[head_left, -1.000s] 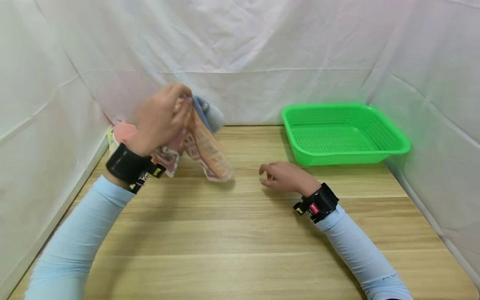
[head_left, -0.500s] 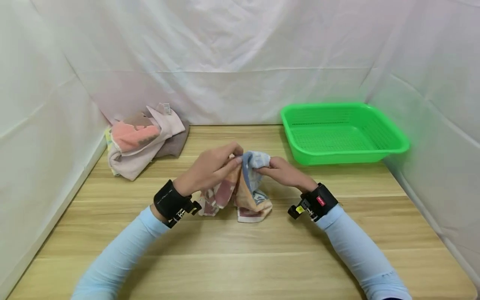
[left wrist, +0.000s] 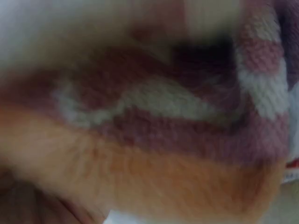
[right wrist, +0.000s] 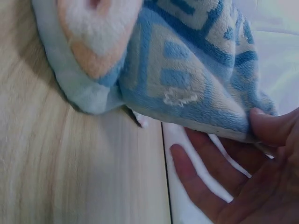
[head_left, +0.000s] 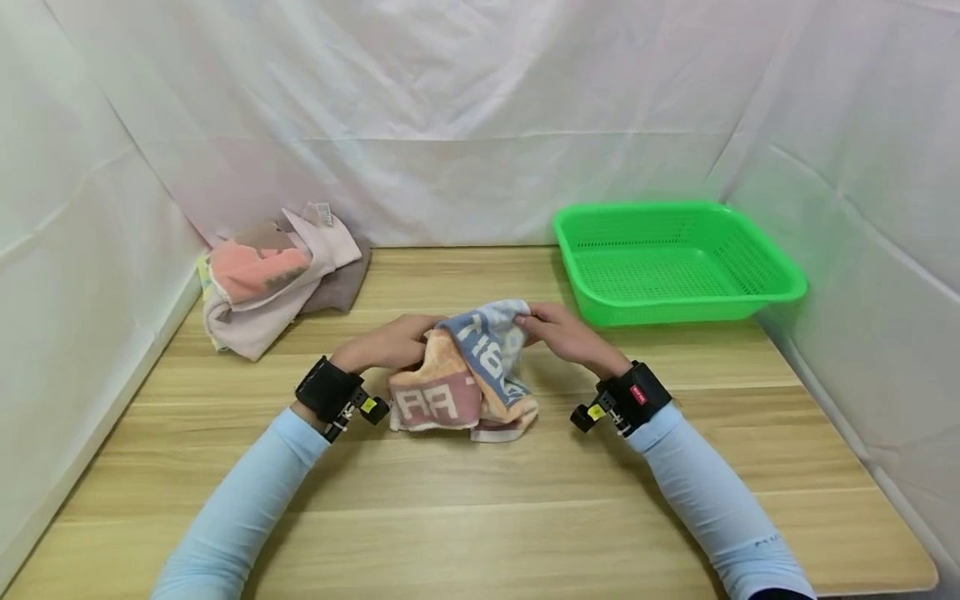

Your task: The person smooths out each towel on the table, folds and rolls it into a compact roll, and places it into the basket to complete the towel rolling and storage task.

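We see a person in light blue sleeves (head_left: 240, 492) holding a patterned towel (head_left: 437, 400) in two bare hands over the middle of a wooden surface (head_left: 480, 533), well in from its left and right edges. The left hand (head_left: 382, 343) grips the towel at its upper left, thumb and forefinger closed on the fabric; its other fingertips are lost behind the folds, and we cannot tell how they lie. The right hand (head_left: 566, 337) pinches the towel's upper right corner, thumb pressed to the front; the right wrist camera shows us its lower fingers spread loosely apart beneath the edge.

Between the hands the towel hangs in folds, blue at the top right, orange through the middle and mauve at the lower left, with pale letter-like shapes across it. We cannot tell how much of its lower edge rests on the surface. From the left wrist, we get only a blurred close-up of mauve and orange pile.

At the far left corner of the surface, a pale pink cloth (head_left: 258, 329) with a coral patch lies crumpled against a grey-brown cloth (head_left: 343, 287), a barcode label (head_left: 324, 214) showing at the top. At the far right corner we find a green basket (head_left: 667, 312), its rim reaching past the right edge. White sheeting (head_left: 450, 83) hangs behind the far edge, and black straps (head_left: 330, 390) circle both wrists.
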Action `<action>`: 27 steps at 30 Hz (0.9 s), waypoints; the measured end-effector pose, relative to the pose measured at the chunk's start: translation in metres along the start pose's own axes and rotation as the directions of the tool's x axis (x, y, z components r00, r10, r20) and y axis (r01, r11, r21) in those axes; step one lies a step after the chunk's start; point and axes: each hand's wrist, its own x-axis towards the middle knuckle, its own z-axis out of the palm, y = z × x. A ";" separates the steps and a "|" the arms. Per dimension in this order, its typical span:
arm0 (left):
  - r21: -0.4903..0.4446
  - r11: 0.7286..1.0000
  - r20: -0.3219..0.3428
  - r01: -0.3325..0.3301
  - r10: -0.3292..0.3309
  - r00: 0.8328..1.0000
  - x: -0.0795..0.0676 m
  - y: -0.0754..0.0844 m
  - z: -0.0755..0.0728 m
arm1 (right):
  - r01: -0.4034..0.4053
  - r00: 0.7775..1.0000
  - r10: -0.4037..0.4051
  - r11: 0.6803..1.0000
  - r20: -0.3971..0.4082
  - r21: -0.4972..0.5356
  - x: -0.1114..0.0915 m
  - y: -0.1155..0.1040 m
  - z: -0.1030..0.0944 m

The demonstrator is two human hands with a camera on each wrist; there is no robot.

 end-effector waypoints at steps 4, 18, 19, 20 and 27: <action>-0.026 0.999 0.070 -0.035 0.037 0.997 0.001 -0.001 0.007 | 0.004 1.000 -0.005 0.998 0.004 0.061 0.001 -0.002 -0.001; 0.020 0.985 0.098 -0.174 0.171 0.980 0.009 0.006 0.034 | 0.037 0.993 -0.030 0.998 0.115 -0.057 0.000 -0.006 0.002; -0.011 0.987 0.109 -0.161 0.161 0.981 0.008 0.007 0.035 | 0.032 0.993 -0.025 0.998 0.115 -0.054 -0.001 -0.007 0.002; -0.053 0.988 0.125 -0.145 0.151 0.981 0.008 0.008 0.036 | 0.029 0.993 -0.023 0.998 0.116 -0.053 -0.001 -0.007 0.002; -0.323 0.946 0.208 -0.035 0.107 0.972 0.009 0.015 0.041 | 0.043 0.993 -0.034 0.996 0.111 -0.084 -0.001 -0.011 0.001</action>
